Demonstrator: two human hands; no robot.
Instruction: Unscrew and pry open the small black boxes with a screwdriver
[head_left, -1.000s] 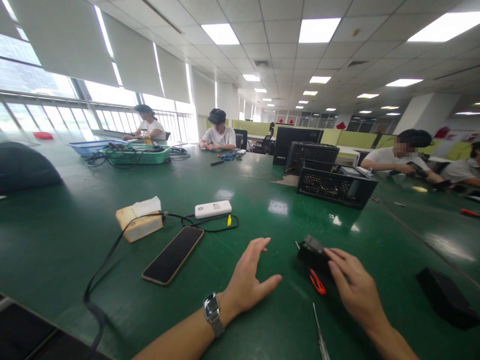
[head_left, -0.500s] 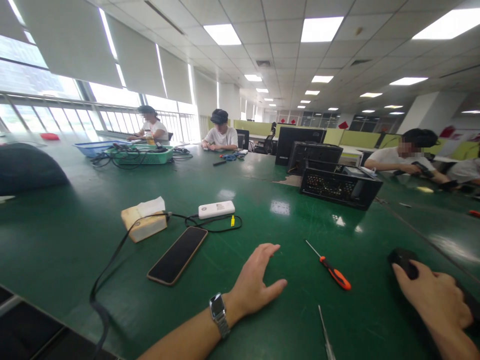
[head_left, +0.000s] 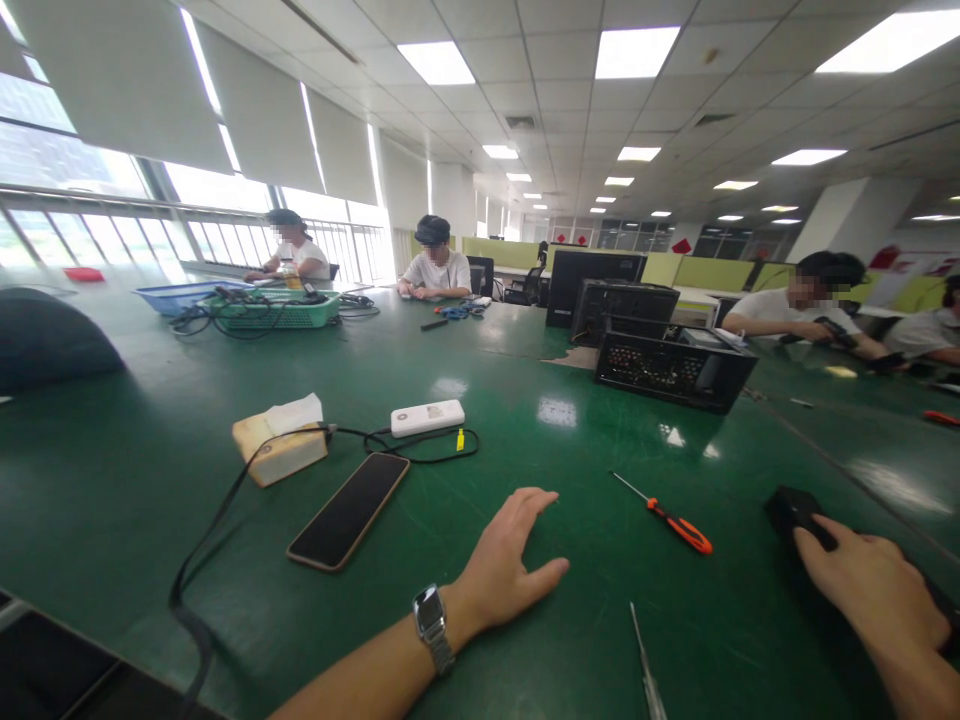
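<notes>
My left hand [head_left: 508, 555] lies flat on the green table [head_left: 135, 480], fingers stretched and together, thumb apart, a watch on its wrist; it holds nothing. My right hand [head_left: 870, 585] rests at the right edge on a small black box [head_left: 791, 508], fingers laid over its top. Between the hands lies an orange-handled screwdriver [head_left: 671, 520]. A thin metal tool [head_left: 645, 670] lies near the bottom edge.
A black phone [head_left: 349, 510], a white power bank [head_left: 427, 417] with a black cable [head_left: 225, 510] and a tissue pack [head_left: 279, 445] lie to the left. Black computer cases [head_left: 671, 370] stand farther back. Several other people sit around the table; baskets [head_left: 274, 310] stand far left.
My right hand carried the black box from beside the screwdriver to the right side of the table, uncovering the screwdriver. My left hand has stayed in place.
</notes>
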